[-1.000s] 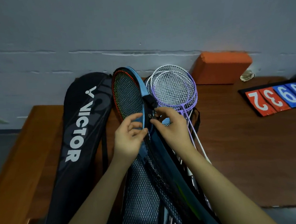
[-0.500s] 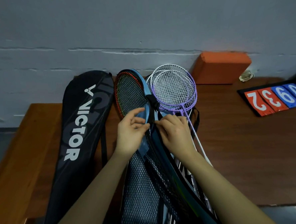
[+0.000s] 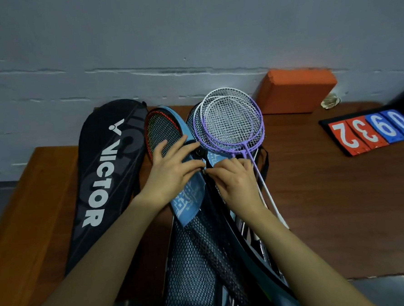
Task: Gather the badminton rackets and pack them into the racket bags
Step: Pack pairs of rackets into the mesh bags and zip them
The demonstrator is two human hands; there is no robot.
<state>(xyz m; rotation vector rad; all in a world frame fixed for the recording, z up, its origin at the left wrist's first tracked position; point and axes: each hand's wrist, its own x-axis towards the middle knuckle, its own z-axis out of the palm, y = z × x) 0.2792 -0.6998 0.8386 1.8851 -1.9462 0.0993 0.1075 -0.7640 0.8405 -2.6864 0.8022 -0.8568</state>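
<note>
A blue racket bag [image 3: 187,196] with black mesh lies open in the middle of the wooden table. A red-framed racket head [image 3: 160,131] sticks out of its top. My left hand [image 3: 171,171] rests spread on the bag's blue flap and the racket strings. My right hand [image 3: 233,177] pinches the bag's black edge at the zip, just right of the left hand. Purple and white rackets [image 3: 232,122] lie stacked to the right, their shafts running under my right wrist. A black VICTOR bag [image 3: 103,180] lies to the left.
An orange block [image 3: 296,90] stands against the grey wall at the back right. A scoreboard with red and blue number cards [image 3: 372,130] lies on the table [image 3: 341,203] at the far right. A small shuttlecock [image 3: 329,101] sits beside the block.
My left hand has opened and spread flat over the blue flap and the racket head. My right hand slid slightly down and right along the bag's edge. The blue flap now lies flatter.
</note>
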